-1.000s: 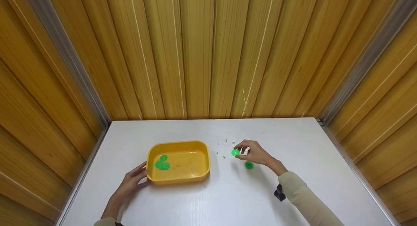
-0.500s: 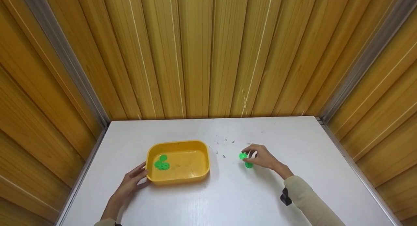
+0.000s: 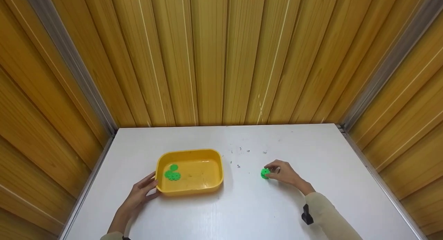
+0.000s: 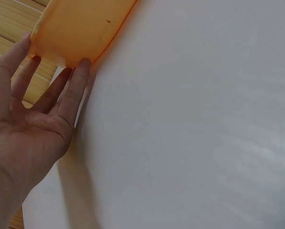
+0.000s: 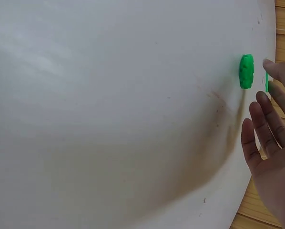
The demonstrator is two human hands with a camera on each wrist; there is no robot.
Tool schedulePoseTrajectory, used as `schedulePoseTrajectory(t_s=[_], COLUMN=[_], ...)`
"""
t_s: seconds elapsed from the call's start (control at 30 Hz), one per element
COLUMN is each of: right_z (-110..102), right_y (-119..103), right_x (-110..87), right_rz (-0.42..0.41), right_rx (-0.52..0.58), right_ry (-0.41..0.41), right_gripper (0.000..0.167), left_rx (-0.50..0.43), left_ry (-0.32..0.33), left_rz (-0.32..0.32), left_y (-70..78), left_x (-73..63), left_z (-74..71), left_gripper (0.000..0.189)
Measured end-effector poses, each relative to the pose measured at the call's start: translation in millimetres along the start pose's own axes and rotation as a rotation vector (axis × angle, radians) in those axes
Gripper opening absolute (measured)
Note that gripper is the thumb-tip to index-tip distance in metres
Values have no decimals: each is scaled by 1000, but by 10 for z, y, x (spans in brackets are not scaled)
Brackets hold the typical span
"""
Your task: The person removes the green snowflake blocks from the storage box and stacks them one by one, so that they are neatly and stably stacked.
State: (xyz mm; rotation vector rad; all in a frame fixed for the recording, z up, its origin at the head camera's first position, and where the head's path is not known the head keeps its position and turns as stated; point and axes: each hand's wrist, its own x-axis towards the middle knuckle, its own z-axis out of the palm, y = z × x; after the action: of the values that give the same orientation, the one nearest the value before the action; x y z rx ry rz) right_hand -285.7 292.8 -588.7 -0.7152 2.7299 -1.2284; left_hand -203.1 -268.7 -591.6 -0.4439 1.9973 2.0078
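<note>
My right hand (image 3: pixel 283 172) pinches a green notched disc (image 3: pixel 265 171) between thumb and fingertips, just above a small pile of like green discs (image 3: pixel 263 176) on the table. In the right wrist view the held disc (image 5: pixel 267 81) shows edge-on, a small gap from the pile (image 5: pixel 246 71); the other fingers stretch out, holding nothing. My left hand (image 3: pixel 139 195) touches the left end of a yellow plastic tray (image 3: pixel 188 191). Seen from the left wrist, its nearly straight fingertips rest against the tray's wall (image 4: pixel 80 33). Several green discs (image 3: pixel 173 175) lie inside, at the tray's left.
The white table (image 3: pixel 242 212) carries small dark specks (image 3: pixel 238 166) between tray and right hand. Yellow wood-look panels (image 3: pixel 207 60) stand behind and at both sides, with grey metal posts (image 3: pixel 71 56) at the corners.
My right hand has moved right and toward me, carrying the pinched disc from left of the pile to just over it. My left hand and the tray have stayed put.
</note>
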Motion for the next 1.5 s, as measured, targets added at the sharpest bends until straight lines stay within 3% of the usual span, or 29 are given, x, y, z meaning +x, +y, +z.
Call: schedulePoseTrajectory(t_s=[0.77,1.17,1.5], right_z=[126,112,127], right_y=[61,57,59], right_x=[-97,-57,-63], right_rz=[-95,-46,-36], right_rx=[-5,-6,-33], right_ry=[64,51,40], right_gripper=[30,39,37], left_rx=[12,27,13], left_ry=[12,-10,-15], left_rz=[11,43,30], left_y=[-30,-12,-12], left_x=[-9,-7,-9], left_z=[8,-4,-11], left_gripper=[66,64,63])
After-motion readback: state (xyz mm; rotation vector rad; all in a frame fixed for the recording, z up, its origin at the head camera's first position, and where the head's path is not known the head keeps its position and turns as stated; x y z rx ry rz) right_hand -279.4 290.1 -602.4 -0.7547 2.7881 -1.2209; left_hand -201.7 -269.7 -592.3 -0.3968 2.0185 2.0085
